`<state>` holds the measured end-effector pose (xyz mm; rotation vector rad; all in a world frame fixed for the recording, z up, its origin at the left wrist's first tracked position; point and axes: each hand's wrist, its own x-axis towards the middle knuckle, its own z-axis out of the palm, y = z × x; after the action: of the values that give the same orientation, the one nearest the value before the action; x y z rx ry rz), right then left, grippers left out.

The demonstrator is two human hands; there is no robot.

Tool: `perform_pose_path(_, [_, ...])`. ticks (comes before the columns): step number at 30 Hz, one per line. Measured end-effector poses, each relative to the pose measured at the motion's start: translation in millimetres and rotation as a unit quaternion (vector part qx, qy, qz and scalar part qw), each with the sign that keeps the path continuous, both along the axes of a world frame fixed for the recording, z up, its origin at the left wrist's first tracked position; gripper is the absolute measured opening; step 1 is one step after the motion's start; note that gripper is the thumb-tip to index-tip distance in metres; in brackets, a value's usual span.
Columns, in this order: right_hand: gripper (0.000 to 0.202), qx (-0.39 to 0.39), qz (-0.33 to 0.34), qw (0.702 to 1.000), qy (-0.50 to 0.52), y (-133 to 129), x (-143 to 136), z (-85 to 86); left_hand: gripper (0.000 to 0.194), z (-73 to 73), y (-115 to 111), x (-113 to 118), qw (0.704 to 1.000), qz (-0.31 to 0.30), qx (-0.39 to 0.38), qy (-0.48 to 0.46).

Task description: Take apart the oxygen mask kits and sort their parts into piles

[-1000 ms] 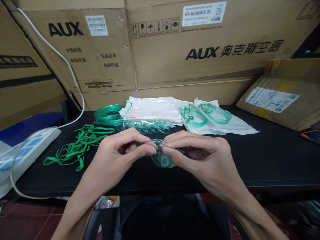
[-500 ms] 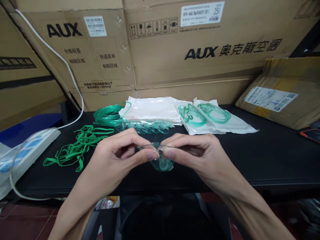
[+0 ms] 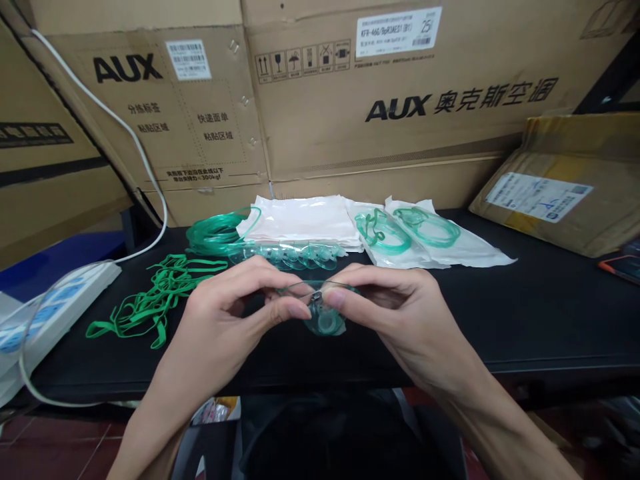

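A clear green oxygen mask [image 3: 326, 323] is held up over the black table, between both hands. My left hand [image 3: 245, 297] pinches its left side with thumb and forefinger. On the other side my right hand [image 3: 385, 297] grips it the same way, its thumb close to a small metal strip [image 3: 317, 296] at the mask's upper middle. Behind the hands lies a row of similar clear green masks [image 3: 300, 255], overlapping one another. Tangled green elastic straps [image 3: 155, 293] rest to the left of my left hand.
Coiled green tubing [image 3: 215, 232] sits beside a stack of white pouches [image 3: 300, 217]. Two packed pouches [image 3: 430, 233] lie right of it. A white power strip [image 3: 55, 307] is at left; large cardboard boxes [image 3: 320, 140] stand behind. A smaller taped carton [image 3: 560, 187] stands right.
The mask has tilted and risen slightly in my hands. My left thumb has shifted a little left, away from the metal strip. The view has moved slightly.
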<state>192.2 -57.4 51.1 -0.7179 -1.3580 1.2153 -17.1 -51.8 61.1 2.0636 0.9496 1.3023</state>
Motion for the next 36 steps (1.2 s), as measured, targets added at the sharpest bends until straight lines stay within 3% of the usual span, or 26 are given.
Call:
perform_pose_path(6, [0.008,-0.002,-0.026,0.999,0.02,3.1,-1.4,-6.7,0.014,-2.5,1.2,-2.3,1.0,0.011,-0.014,0.006])
perform_pose_path(12, [0.018,-0.011,-0.01,0.999,0.04,-1.2,-6.1,-4.3,0.012,-1.6,0.1,2.3,0.999,0.042,0.006,-0.026])
perform_pose_path(19, [0.013,0.11,-0.149,0.982,-0.027,-9.1,-15.5,-1.1,0.012,-2.8,1.7,-0.1,0.999,0.047,-0.005,-0.013])
perform_pose_path(23, [0.015,0.139,-0.185,0.971,-0.053,-12.5,-18.7,-1.4,0.012,-3.3,3.4,0.2,0.999,0.052,0.008,0.001])
perform_pose_path(36, [0.008,0.108,-0.059,0.99,-0.072,-1.9,-1.1,-0.2,0.006,-3.0,3.3,-1.2,0.999,0.03,-0.032,0.021])
